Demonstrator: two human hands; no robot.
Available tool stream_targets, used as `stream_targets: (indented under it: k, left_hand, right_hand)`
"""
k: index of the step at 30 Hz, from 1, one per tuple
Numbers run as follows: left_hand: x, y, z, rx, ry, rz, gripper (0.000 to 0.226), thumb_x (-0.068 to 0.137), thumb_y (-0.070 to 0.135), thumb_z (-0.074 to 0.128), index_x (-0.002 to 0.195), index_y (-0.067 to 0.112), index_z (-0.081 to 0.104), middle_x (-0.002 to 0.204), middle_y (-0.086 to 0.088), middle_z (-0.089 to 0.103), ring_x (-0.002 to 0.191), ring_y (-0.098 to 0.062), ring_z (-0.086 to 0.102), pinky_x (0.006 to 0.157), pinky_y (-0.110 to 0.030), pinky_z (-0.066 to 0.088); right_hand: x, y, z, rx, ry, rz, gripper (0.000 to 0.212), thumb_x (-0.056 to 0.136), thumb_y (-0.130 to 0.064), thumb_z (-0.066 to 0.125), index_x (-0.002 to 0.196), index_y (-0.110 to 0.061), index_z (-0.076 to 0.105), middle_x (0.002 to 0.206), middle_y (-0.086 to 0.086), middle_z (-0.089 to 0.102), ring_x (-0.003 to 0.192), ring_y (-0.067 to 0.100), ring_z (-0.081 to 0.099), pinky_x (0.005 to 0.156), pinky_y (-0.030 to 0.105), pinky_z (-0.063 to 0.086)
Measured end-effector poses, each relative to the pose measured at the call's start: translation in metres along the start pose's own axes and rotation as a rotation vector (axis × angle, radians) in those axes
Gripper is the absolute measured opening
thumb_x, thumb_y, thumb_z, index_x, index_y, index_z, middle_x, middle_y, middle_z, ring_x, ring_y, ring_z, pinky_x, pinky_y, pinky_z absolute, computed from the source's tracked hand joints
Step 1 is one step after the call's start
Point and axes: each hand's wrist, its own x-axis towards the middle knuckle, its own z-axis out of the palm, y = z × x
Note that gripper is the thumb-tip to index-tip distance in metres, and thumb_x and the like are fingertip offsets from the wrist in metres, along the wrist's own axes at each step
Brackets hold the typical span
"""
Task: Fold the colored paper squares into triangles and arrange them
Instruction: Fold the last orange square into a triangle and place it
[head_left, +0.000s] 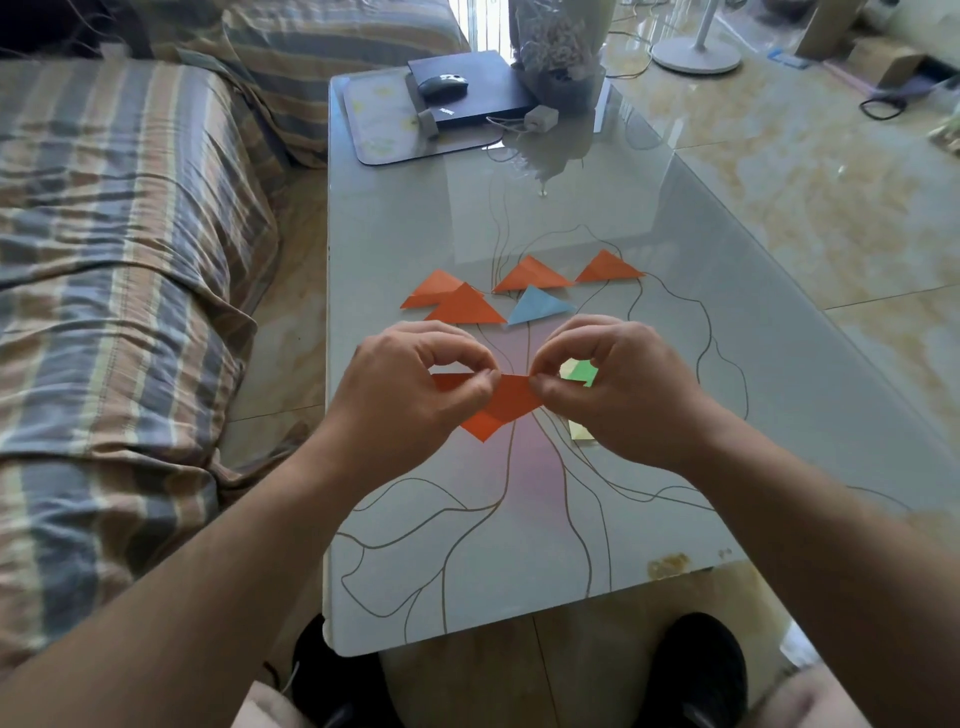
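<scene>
My left hand (415, 384) and my right hand (618, 384) both pinch the top edge of an orange paper (506, 405), folded with its point toward me, just above the glass table (519, 545). Beyond my hands lie several folded orange triangles (465, 306) in a loose row, with one at the far right (608, 268). A light blue triangle (537, 305) lies among them. Under my right hand sit green paper (583, 371) and pale yellow paper (579, 431), mostly hidden.
At the table's far end are a dark laptop (478, 85) with a mouse (442, 85) on it, a mat (395, 130), a white charger (540, 118) and a wrapped bouquet (558, 57). A striped sofa (119, 260) stands to the left. My feet are under the near edge.
</scene>
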Motion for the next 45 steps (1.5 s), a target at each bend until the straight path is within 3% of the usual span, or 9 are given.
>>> stream_targets:
  k: [3, 8, 16, 20, 29, 35, 39, 42, 45]
  left_hand:
    - [0.0, -0.002, 0.0, 0.074, 0.059, 0.096, 0.005, 0.087, 0.029, 0.077, 0.085, 0.032, 0.08, 0.091, 0.023, 0.072, 0.099, -0.005, 0.066, 0.09, -0.037, 0.056]
    - [0.003, -0.006, -0.002, 0.146, 0.128, 0.243, 0.006, 0.087, 0.027, 0.077, 0.086, 0.024, 0.082, 0.092, 0.016, 0.074, 0.103, -0.009, 0.063, 0.093, -0.043, 0.052]
    - [0.006, -0.011, -0.007, 0.15, 0.142, 0.255, 0.008, 0.088, 0.029, 0.081, 0.086, 0.021, 0.083, 0.094, 0.015, 0.075, 0.109, -0.01, 0.064, 0.098, -0.043, 0.051]
    - [0.006, -0.011, -0.011, 0.145, 0.15, 0.257, 0.006, 0.089, 0.027, 0.081, 0.088, 0.021, 0.083, 0.095, 0.015, 0.074, 0.108, -0.01, 0.064, 0.098, -0.042, 0.052]
    - [0.01, -0.018, -0.012, 0.152, 0.186, 0.271, 0.007, 0.09, 0.027, 0.081, 0.089, 0.02, 0.083, 0.095, 0.011, 0.075, 0.107, -0.012, 0.064, 0.097, -0.034, 0.051]
    - [0.011, -0.019, -0.013, 0.162, 0.177, 0.263, 0.008, 0.09, 0.029, 0.08, 0.09, 0.021, 0.083, 0.095, 0.012, 0.075, 0.107, -0.012, 0.064, 0.096, -0.034, 0.052]
    - [0.01, -0.02, -0.011, 0.19, 0.123, 0.231, 0.008, 0.089, 0.031, 0.081, 0.09, 0.023, 0.082, 0.095, 0.015, 0.074, 0.107, -0.01, 0.065, 0.095, -0.039, 0.054]
    - [0.01, -0.024, -0.012, 0.197, 0.097, 0.198, 0.007, 0.088, 0.032, 0.082, 0.09, 0.025, 0.082, 0.095, 0.017, 0.073, 0.106, -0.01, 0.066, 0.094, -0.041, 0.054]
    - [0.011, -0.025, -0.014, 0.198, 0.088, 0.176, 0.007, 0.089, 0.033, 0.081, 0.091, 0.026, 0.082, 0.094, 0.02, 0.071, 0.105, -0.009, 0.066, 0.095, -0.039, 0.054]
  right_hand:
    - [0.0, 0.002, 0.001, 0.001, -0.012, 0.001, 0.01, 0.084, -0.029, 0.079, 0.079, -0.037, 0.076, 0.093, -0.018, 0.069, 0.097, 0.007, 0.064, 0.08, 0.025, 0.052]
    - [0.0, -0.002, -0.003, -0.003, 0.067, -0.044, 0.016, 0.084, -0.022, 0.082, 0.078, -0.036, 0.076, 0.097, -0.017, 0.065, 0.096, 0.006, 0.063, 0.079, 0.014, 0.047]
    - [0.002, 0.001, -0.003, -0.042, 0.12, -0.12, 0.016, 0.084, -0.02, 0.083, 0.077, -0.033, 0.077, 0.099, -0.016, 0.065, 0.097, 0.011, 0.063, 0.082, 0.022, 0.049]
    - [0.002, 0.002, -0.008, -0.054, 0.158, -0.142, 0.016, 0.084, -0.019, 0.083, 0.079, -0.033, 0.077, 0.098, -0.012, 0.065, 0.094, 0.005, 0.062, 0.078, 0.008, 0.044]
    - [0.005, 0.008, -0.01, -0.145, 0.199, -0.179, 0.002, 0.088, -0.026, 0.081, 0.086, -0.027, 0.081, 0.101, -0.007, 0.066, 0.094, 0.011, 0.062, 0.079, 0.017, 0.049]
    - [0.007, 0.012, -0.013, -0.189, 0.208, -0.16, 0.005, 0.087, -0.03, 0.082, 0.084, -0.028, 0.08, 0.096, -0.011, 0.065, 0.093, 0.016, 0.061, 0.08, 0.026, 0.045]
    - [0.008, 0.012, -0.017, -0.224, 0.181, -0.134, 0.009, 0.085, -0.024, 0.085, 0.079, -0.025, 0.078, 0.09, -0.01, 0.065, 0.091, 0.021, 0.06, 0.079, 0.02, 0.038]
    - [0.009, 0.012, -0.021, -0.237, 0.137, -0.084, 0.015, 0.084, -0.021, 0.084, 0.074, -0.026, 0.073, 0.086, -0.01, 0.066, 0.091, 0.022, 0.061, 0.079, 0.03, 0.044]
    - [0.008, 0.013, -0.024, -0.244, 0.09, -0.02, 0.02, 0.084, -0.023, 0.083, 0.071, -0.029, 0.07, 0.081, -0.014, 0.061, 0.085, 0.016, 0.057, 0.073, 0.023, 0.039]
